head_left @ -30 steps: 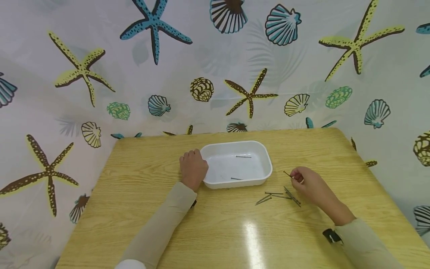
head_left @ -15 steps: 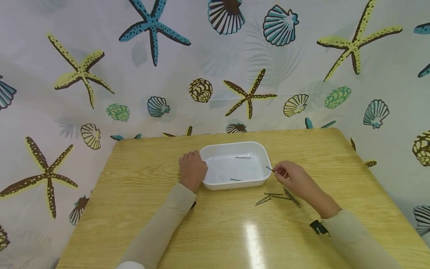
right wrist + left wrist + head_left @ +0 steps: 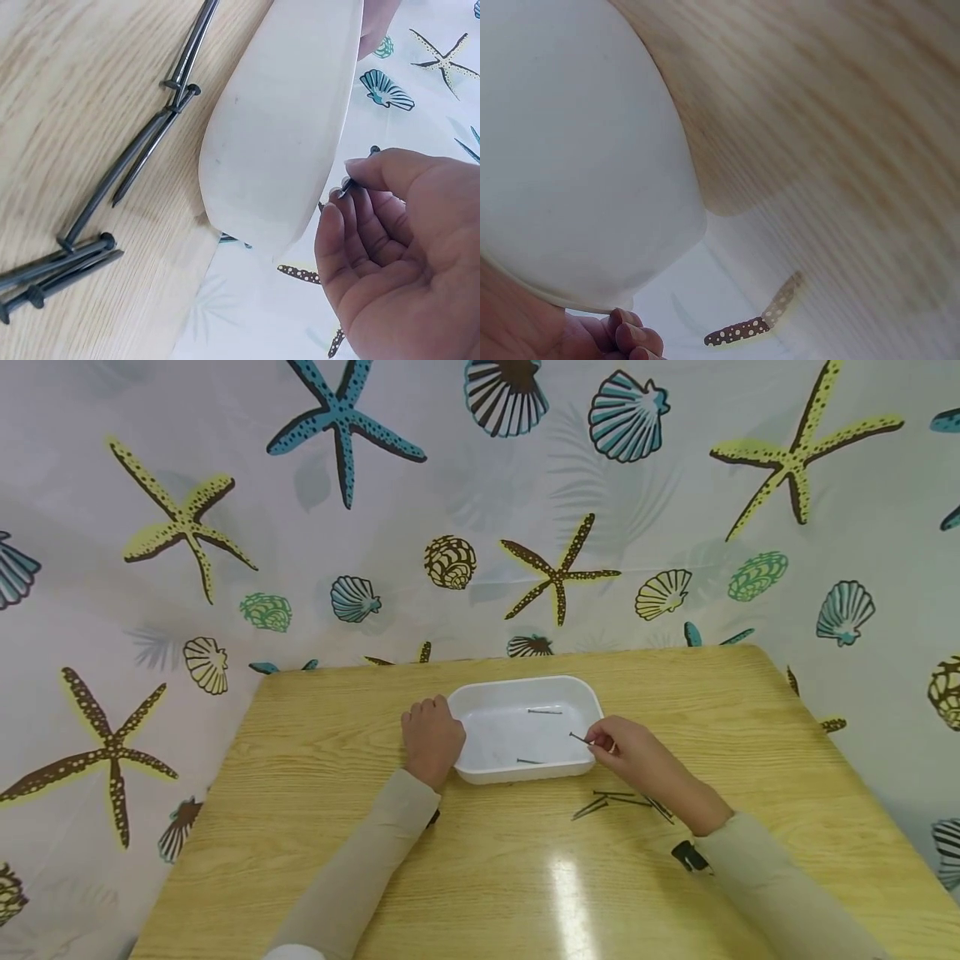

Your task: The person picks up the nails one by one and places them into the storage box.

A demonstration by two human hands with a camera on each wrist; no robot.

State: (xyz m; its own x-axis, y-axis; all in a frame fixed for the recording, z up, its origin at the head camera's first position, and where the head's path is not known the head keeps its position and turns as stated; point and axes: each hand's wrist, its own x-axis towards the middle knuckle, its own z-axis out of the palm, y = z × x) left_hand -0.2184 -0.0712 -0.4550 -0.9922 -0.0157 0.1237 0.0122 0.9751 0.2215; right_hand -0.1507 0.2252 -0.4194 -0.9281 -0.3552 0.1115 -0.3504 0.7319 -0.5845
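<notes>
My right hand (image 3: 626, 747) pinches a nail (image 3: 578, 738) between thumb and fingertips, over the right end of a white plastic tray (image 3: 480, 772). From the right wrist view, the nail (image 3: 374, 151) sticks out past the thumb, above the rim. Two more nails lie on the tray's floor, one nail (image 3: 544, 712) toward the back and another nail (image 3: 529, 762) near the front wall. My left hand (image 3: 432, 739) grips the tray's left rim; in the left wrist view its curled fingers (image 3: 630, 334) show at the edge.
Several loose nails (image 3: 628, 801) lie crossed on the wooden table (image 3: 480, 877), in front of the tray's right end and under my right forearm. A cloth (image 3: 450, 468) printed with starfish and shells hangs behind the table and along its sides.
My right hand has moved left with the nail, from beside the tray to over its right end. The left hand stays at the left rim, and the tray has stayed in place.
</notes>
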